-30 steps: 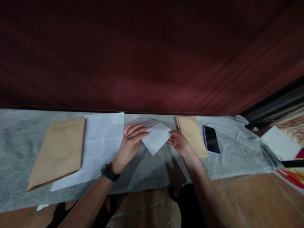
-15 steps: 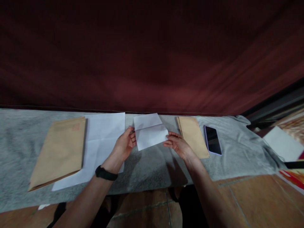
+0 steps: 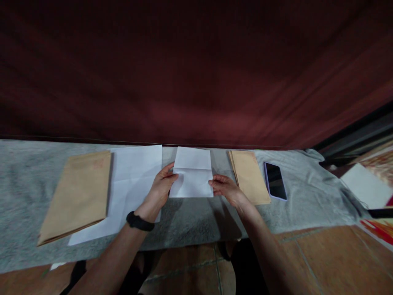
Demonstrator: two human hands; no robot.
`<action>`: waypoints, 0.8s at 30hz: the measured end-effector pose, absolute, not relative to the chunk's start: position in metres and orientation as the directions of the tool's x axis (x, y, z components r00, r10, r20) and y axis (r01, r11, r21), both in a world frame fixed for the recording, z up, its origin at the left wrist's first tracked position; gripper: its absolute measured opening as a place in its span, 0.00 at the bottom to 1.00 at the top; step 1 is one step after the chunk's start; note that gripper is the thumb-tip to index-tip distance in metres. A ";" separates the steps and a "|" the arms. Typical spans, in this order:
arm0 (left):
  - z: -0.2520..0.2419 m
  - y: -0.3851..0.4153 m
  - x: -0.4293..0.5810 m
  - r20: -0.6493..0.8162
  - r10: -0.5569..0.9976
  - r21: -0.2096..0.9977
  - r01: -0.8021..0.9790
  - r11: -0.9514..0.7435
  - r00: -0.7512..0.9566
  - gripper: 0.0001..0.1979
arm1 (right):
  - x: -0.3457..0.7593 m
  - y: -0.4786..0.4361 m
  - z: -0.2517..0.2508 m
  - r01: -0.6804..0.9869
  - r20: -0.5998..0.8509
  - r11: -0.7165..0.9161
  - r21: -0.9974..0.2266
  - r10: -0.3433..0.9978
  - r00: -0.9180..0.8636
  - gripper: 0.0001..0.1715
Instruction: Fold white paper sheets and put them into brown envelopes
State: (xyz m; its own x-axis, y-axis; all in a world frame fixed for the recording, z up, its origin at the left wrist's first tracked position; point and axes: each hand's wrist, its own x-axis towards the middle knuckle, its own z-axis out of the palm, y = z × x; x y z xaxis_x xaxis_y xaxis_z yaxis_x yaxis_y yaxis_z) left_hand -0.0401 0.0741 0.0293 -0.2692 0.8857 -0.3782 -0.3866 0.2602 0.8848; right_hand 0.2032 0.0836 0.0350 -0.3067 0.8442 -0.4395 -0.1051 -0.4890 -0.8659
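Between my hands is a white sheet of paper [image 3: 193, 180] with a crease running across it, level and facing me. My left hand [image 3: 162, 183] pinches its left edge, thumb on top and fingers behind. On the opposite edge, my right hand [image 3: 226, 188] grips with thumb and fingertips. A larger white paper [image 3: 135, 180] with fold lines lies to the left, partly under a big brown envelope [image 3: 78, 192]. Just right of my right hand rests a stack of smaller brown envelopes [image 3: 250, 176].
A phone [image 3: 275, 181] in a purple case lies right of the small envelopes. Grey cloth [image 3: 307, 192] covers the long surface. Behind it hangs a dark red curtain [image 3: 196, 82]. Tiled floor [image 3: 331, 254] shows below the front edge.
The creased sheet has turned from a tilt to nearly straight. My left hand has shifted its hold, bringing the thumb over the front of the left edge. My right hand stays on the right edge.
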 end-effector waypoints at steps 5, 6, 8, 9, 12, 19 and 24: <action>0.039 0.073 -0.043 -0.358 0.923 0.891 -0.348 0.292 -0.141 0.32 | 0.204 0.088 0.038 -0.249 -0.410 -0.466 -0.849 0.878 -0.247 0.23; 0.041 0.072 -0.044 -0.364 0.926 0.889 -0.336 0.312 -0.105 0.32 | 0.205 0.090 0.038 -0.287 -0.406 -0.459 -0.841 0.885 -0.227 0.23; 0.044 0.070 -0.043 -0.375 0.927 0.884 -0.312 0.348 -0.028 0.32 | 0.206 0.092 0.038 -0.344 -0.395 -0.438 -0.830 0.899 -0.191 0.22; 0.044 0.069 -0.042 -0.378 0.926 0.881 -0.300 0.365 0.016 0.33 | 0.206 0.093 0.037 -0.362 -0.385 -0.422 -0.831 0.907 -0.172 0.21; 0.046 0.067 -0.040 -0.374 0.921 0.878 -0.278 0.389 0.106 0.35 | 0.207 0.094 0.035 -0.381 -0.356 -0.370 -0.847 0.928 -0.110 0.17; 0.055 0.069 -0.045 -0.327 0.932 0.924 -0.155 0.350 0.159 0.24 | 0.212 0.098 0.033 -0.419 -0.314 -0.279 -0.864 0.949 0.015 0.18; 0.051 0.072 -0.050 -0.324 0.945 0.942 -0.078 0.327 0.043 0.15 | 0.216 0.100 0.032 -0.418 -0.287 -0.256 -0.872 0.958 0.011 0.21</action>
